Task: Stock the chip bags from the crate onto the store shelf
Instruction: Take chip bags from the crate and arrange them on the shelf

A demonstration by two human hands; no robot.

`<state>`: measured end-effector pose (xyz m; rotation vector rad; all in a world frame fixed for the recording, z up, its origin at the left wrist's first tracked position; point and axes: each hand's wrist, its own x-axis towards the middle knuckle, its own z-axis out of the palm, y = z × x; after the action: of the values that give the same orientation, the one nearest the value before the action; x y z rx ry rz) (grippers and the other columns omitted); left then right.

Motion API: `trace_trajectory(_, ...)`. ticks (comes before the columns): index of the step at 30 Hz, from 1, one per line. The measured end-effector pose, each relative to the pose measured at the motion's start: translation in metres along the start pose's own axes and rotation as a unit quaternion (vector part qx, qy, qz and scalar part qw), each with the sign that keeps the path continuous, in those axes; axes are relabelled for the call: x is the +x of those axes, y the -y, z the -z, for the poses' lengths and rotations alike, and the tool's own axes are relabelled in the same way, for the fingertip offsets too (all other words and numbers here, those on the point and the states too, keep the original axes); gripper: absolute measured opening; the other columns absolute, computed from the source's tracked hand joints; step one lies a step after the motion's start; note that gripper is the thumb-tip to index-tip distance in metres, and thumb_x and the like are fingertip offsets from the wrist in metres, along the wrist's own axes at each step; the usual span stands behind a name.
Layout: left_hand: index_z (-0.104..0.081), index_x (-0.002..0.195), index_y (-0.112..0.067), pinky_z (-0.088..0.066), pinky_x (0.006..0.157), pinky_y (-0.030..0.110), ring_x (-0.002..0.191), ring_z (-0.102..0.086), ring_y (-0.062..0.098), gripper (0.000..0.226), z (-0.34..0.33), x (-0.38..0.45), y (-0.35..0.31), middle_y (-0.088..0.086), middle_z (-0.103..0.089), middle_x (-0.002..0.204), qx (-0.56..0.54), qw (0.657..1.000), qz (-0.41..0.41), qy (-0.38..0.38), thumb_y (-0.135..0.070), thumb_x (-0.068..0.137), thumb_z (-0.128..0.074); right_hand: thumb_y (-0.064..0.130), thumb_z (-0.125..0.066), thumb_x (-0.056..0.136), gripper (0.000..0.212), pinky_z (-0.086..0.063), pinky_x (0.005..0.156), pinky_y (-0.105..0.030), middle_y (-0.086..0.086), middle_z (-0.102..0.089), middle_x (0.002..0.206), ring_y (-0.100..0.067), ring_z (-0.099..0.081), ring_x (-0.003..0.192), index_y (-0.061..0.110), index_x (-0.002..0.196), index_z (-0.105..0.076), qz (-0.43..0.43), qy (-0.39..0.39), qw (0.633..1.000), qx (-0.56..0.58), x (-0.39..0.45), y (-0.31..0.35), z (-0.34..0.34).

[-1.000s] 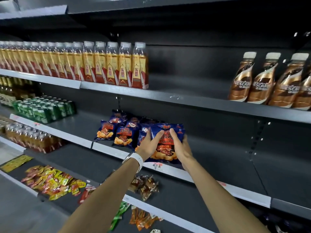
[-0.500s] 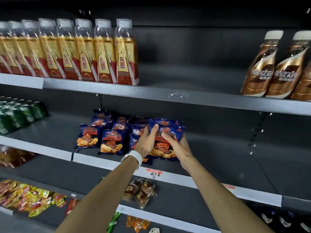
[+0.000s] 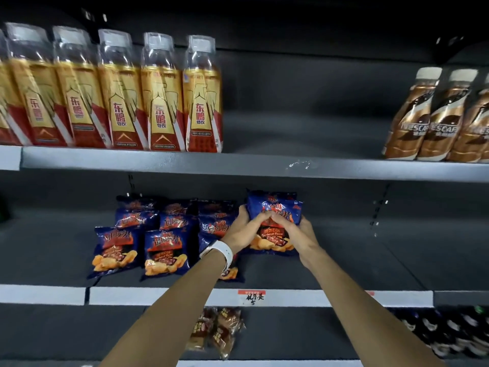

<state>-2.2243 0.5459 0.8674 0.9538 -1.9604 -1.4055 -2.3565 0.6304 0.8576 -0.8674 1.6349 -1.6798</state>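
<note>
left hand (image 3: pixel 244 230) | fingers curled on chip bag (image 3: pixel 274 207) | right hand (image 3: pixel 297 233) | fingers curled likewise, seemingly gripping | 2 hands touching

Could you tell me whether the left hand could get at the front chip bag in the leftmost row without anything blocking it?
Probably yes, once it lets go: the left hand now grips the held bag, and the leftmost front bag lies uncovered at the shelf's front.

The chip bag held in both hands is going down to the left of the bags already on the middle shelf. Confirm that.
Not to the left. The head view shows both hands, left hand and right hand, holding the chip bag to the right of the bags already on the middle shelf.
</note>
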Motion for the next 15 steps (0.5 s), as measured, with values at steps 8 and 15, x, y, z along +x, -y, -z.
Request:
trace_trajectory(8, -0.036, 0.14, -0.019, -0.04, 0.101, 0.032, 0.119, -0.054, 0.018, 0.075, -0.004, 0.033, 0.005, -0.002, -0.055, 0.131, 0.022, 1.0, -0.002, 0.018, -0.069, 0.087, -0.049, 0.045, -0.088, 0.069, 0.06, -0.058, 0.092, -0.044, 0.001, -0.075, 0.105, -0.019, -0.072, 0.097, 0.026, 0.12, -0.063, 0.005, -0.038, 0.999, -0.011, 0.026, -0.005, 0.006)
trace_trajectory(15, -0.033, 0.141, -0.013, -0.042, 0.104, 0.034, 0.125, -0.052, 0.024, 0.074, -0.013, 0.062, 0.024, 0.005, -0.053, 0.136, 0.052, 0.998, 0.016, -0.02, -0.064, 0.09, -0.049, 0.047, -0.087, 0.068, 0.061, -0.058, 0.091, -0.045, 0.0, -0.074, 0.108, -0.02, -0.072, 0.098, 0.028, 0.12, -0.06, -0.017, 0.019, 1.0, -0.017, 0.063, -0.026, 0.009)
